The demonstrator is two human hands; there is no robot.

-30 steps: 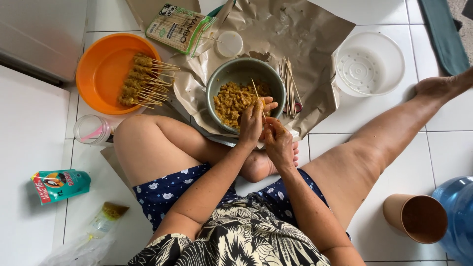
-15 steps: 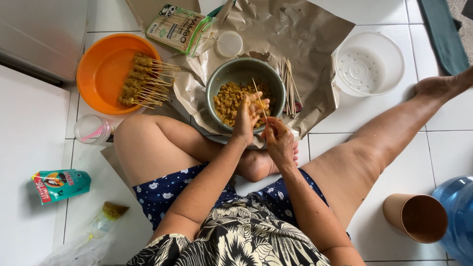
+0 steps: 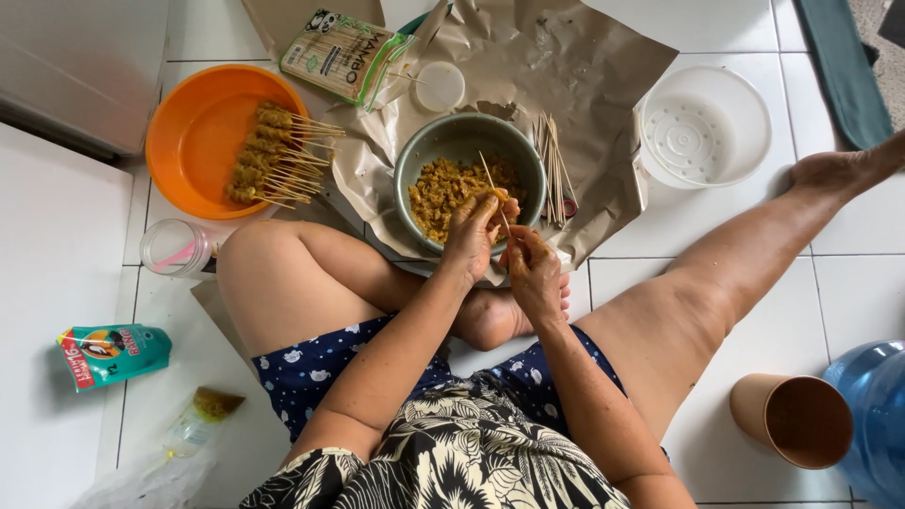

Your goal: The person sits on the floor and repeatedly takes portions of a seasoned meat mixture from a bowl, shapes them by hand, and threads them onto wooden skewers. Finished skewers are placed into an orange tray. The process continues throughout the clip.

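one view only, head camera, looking down. i see the left hand (image 3: 474, 229) and right hand (image 3: 530, 267) close together at the near rim of the grey bowl (image 3: 424, 155) of yellow-brown chopped meat. both are pinched on a thin bamboo skewer (image 3: 489, 178) that slants up over the bowl. bare skewers (image 3: 552, 165) lie just right of the bowl on brown paper (image 3: 584, 75); filled skewers rest in the orange basin (image 3: 193, 132) at left.

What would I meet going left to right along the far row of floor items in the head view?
Orange basin with filled skewers → green skewer packet → small round lid → grey bowl of yellow mix → loose skewers → white strainer bowl.
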